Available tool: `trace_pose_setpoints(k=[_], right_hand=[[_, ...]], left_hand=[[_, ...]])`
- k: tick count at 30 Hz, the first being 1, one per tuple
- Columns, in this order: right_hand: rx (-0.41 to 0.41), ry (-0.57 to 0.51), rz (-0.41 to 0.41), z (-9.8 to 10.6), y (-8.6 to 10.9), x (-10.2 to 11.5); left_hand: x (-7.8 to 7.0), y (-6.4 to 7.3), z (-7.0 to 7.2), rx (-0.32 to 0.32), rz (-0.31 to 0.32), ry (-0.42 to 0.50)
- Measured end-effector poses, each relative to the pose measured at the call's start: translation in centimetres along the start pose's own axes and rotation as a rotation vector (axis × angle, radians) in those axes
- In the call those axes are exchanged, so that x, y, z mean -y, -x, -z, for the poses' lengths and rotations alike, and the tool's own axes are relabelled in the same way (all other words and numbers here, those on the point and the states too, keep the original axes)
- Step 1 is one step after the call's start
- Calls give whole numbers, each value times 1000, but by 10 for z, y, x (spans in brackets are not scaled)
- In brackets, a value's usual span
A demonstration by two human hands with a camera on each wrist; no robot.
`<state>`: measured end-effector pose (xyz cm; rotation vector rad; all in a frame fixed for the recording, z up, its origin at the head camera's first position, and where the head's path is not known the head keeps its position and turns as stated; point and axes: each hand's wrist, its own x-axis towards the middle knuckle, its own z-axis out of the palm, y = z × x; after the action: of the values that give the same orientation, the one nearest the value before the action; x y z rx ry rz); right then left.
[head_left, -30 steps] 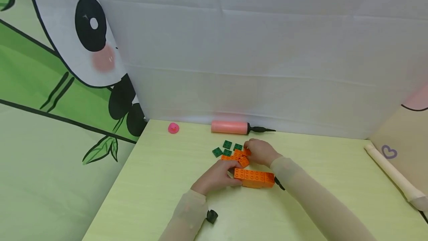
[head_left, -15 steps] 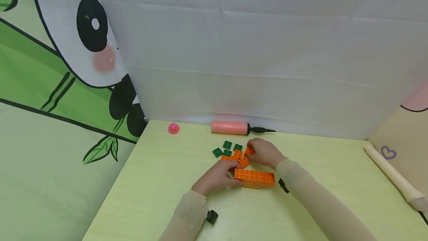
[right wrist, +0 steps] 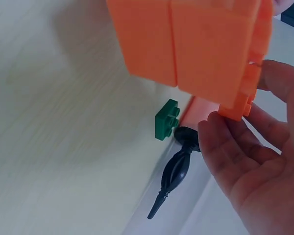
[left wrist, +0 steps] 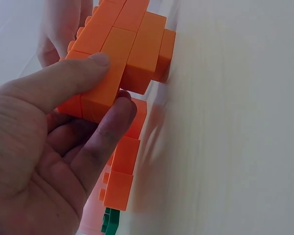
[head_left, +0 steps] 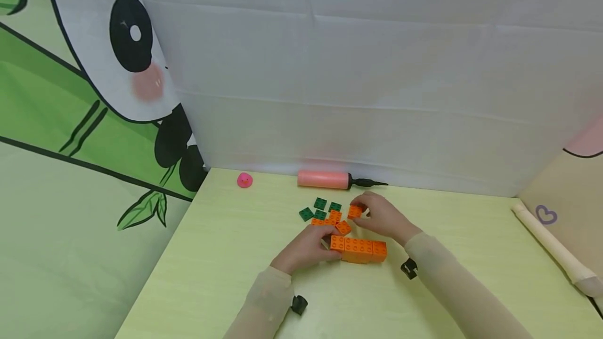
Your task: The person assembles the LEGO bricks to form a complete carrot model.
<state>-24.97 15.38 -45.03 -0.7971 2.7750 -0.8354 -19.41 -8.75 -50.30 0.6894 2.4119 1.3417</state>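
My left hand holds the left end of a long block built from orange toy bricks, thumb and fingers pinching it. In the left wrist view the built block is stepped on its underside; whether it touches the table I cannot tell. Behind it, my right hand pinches a single orange brick. The right wrist view shows that orange brick between fingers and thumb, partly hidden by the built block. Loose orange bricks lie beyond my left hand, with several green bricks farther back.
A pink hand pump with a black nozzle lies along the back of the table, by the white backdrop. Toward the back left corner sits a small pink rubber duck. A pale rolled tube runs along the right edge.
My right hand has drawn the orange brick away from the loose pile, a little to the right. The left hand keeps its grip on the built block, almost unmoved.
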Motion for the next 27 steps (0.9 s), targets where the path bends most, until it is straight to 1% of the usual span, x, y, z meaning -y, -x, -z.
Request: trace_pose_setpoints(k=[4,14,17,21,27], right_hand=[[-17,-36,27,1,10,2],[-26,-78,34,2,29,18],[-32,-88,46,0,33,21],[-39,-100,81,-2,36,24],[-31,-107,115,-8,44,25]], left_hand=[[1,-1,-1,-8,5,-8],[0,1,-1,-16,-1,-26],[0,1,-1,-14,-2,-21],[1,0,-1,-15,-3,-12],[3,-2,-2,-18,-18,-24]])
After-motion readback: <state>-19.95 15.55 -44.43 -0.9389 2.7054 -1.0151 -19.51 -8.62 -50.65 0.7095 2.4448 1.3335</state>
